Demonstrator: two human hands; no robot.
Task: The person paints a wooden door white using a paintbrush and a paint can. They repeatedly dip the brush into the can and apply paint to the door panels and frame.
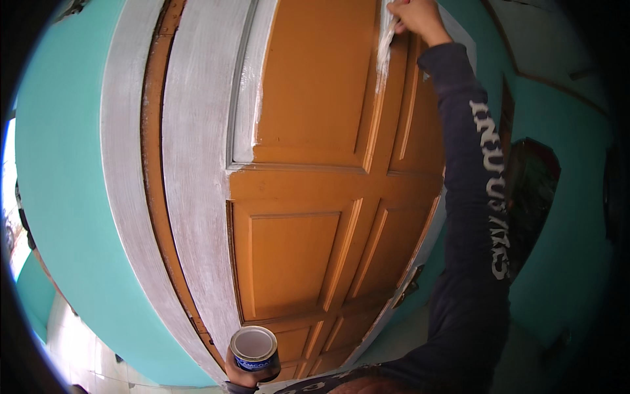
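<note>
A brown panelled wooden door (305, 184) stands before me, with white paint on its left edge strip (197, 162) and part of the upper panel moulding. High at the top right, my right hand (418, 19) grips a paintbrush (388, 39). Its bristles, loaded with white, touch the moulding right of the upper panel, and a wet white streak (380, 74) shows below them. Low in the view, my left hand (238, 372) holds a paint can (254, 352) upright. The can has no lid, and its inside looks whitish.
A whitish door frame (125, 123) runs down the left, beside a turquoise wall (64, 143). Between frame and door is a brown strip (152, 128) with hinges. A metal door handle (409, 288) sits on the right edge. A dark glossy object (534, 192) stands beyond my right sleeve.
</note>
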